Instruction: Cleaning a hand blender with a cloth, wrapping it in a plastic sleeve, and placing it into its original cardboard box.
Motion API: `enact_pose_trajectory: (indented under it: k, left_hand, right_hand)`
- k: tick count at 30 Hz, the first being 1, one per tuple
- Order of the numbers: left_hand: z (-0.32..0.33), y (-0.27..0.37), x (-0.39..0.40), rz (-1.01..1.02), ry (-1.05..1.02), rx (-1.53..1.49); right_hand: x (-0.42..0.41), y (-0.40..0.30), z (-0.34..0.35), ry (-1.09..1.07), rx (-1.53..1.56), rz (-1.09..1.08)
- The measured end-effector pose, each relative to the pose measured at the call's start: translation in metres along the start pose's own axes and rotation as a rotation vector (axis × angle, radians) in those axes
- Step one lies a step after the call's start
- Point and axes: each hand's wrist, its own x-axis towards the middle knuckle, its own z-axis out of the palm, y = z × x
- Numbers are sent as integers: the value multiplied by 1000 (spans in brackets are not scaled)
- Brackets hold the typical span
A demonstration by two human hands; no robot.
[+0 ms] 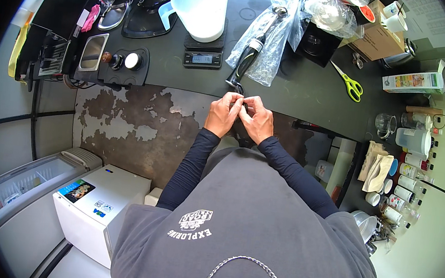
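Note:
At the counter's front edge my left hand (221, 114) and my right hand (258, 119) meet, fingertips pinched together on a black cord (239, 88). The cord leads to a black hand blender (248, 60), which lies on a clear plastic bag (269, 64) with its metal end pointing away from me. Part of the cord is hidden by my fingers. Left of the blender, a translucent white pitcher (203, 11) stands on a black digital scale (202, 58). Yellow-green scissors (352, 87) lie open to the right.
Metal tray (93, 52) and a tamper on a black mat (117, 73) sit at the left. A cardboard box (375, 43), a black box (317, 45) and a carton (413, 81) stand right. Bottles (409, 183) line the right side. A white appliance (97, 207) stands on the floor behind left.

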Motion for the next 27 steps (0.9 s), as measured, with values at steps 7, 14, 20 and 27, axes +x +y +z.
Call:
enact_pose_trajectory:
  k: [7, 14, 20, 27]
  left_hand:
    - [7, 11, -4, -56, 83, -10]
    - [25, 6, -14, -143, 268, -157]
    - [38, -11, -18, -358, 320, -721]
    - [31, -15, -19, -628, 219, -1115]
  right_hand:
    - [0, 0, 3, 39, 132, 38]
    - [3, 7, 10, 83, 202, 204]
    - [6, 12, 12, 54, 432, 385]
    - [7, 9, 4, -26, 884, 677]
